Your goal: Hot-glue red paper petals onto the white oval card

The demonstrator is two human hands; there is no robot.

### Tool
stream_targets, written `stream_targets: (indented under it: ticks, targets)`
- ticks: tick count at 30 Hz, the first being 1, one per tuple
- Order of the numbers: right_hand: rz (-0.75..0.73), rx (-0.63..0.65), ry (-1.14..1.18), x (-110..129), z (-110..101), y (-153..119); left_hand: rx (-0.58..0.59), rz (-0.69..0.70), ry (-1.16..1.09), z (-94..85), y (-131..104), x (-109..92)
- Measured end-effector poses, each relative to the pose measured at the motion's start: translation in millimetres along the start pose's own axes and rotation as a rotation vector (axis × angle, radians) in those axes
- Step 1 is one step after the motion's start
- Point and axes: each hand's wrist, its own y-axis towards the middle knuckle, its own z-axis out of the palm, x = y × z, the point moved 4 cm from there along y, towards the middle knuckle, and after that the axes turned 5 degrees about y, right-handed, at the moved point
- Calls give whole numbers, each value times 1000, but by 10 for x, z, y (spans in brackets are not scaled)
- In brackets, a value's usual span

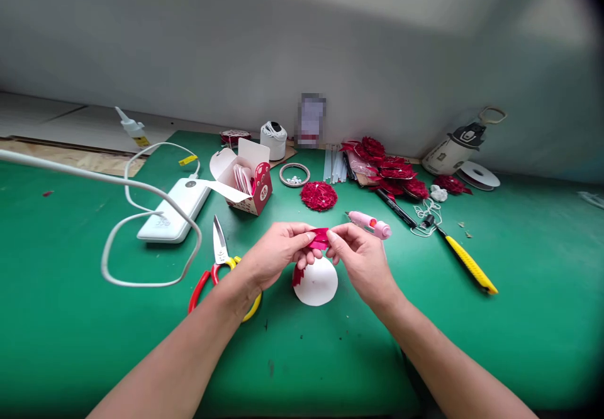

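Observation:
A short piece of shiny red ribbon (319, 238) is pinched between my two hands. My left hand (283, 249) grips its left end between thumb and fingers, and my right hand (361, 255) pinches the right end. Just below them on the table lies a round white disc (317, 285), with some red ribbon on its upper left edge, partly hidden by my left fingers. Beyond my right hand lies a pink glue gun (370, 224). Scissors (220, 243) with red and yellow handles lie left of my left hand, partly under that forearm.
On the left, a white power bank (174, 211) trails a looping cable. Behind my hands are an opened red-and-white box (250, 186), a red ribbon rosette (319, 196) and a tape roll (295, 175). A pile of red rosettes (391, 170), a yellow cutter (469, 263) and a bottle (453, 148) lie right.

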Motion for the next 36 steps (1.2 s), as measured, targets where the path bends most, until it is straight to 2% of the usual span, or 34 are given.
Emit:
stream_targets:
  ticks: [11,19,27,36]
  targets:
    - [48,-3,177,-170,27,62,-2,-1,-38,24,9,-3]
    - [63,20,261,-225,16,41,-46,6,-31,42,26,-4]
    - [172,70,185,-237,22,-19,-98,45,-16,-5,47,12]
    - [155,30,179,-246,2,-28,-84,37,1,59,28,3]
